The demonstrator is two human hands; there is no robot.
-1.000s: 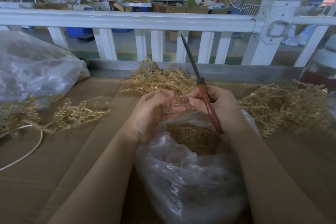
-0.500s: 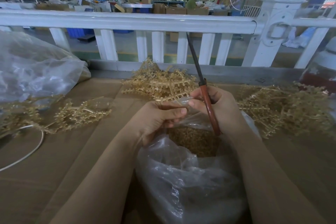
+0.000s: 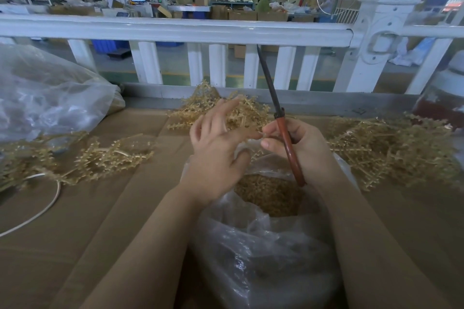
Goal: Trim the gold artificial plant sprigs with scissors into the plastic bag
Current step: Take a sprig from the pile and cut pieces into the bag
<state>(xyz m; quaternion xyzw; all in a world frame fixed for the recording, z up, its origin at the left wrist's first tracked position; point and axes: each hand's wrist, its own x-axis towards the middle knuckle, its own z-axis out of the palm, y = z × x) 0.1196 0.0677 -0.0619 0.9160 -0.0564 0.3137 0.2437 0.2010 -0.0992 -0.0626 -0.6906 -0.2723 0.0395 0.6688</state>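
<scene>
The plastic bag sits near centre on the tabletop, trimmed gold bits inside. Gold sprigs lie heaped just beyond. The left hand, curled at the bag's mouth half a second ago, has lifted, its grip spread and empty, likely reaching for another sprig. The right hand grips the scissors, blades pressed together, pointing up.

Head-worn wide view, facing forward-down, close over cardboard tabletop
</scene>
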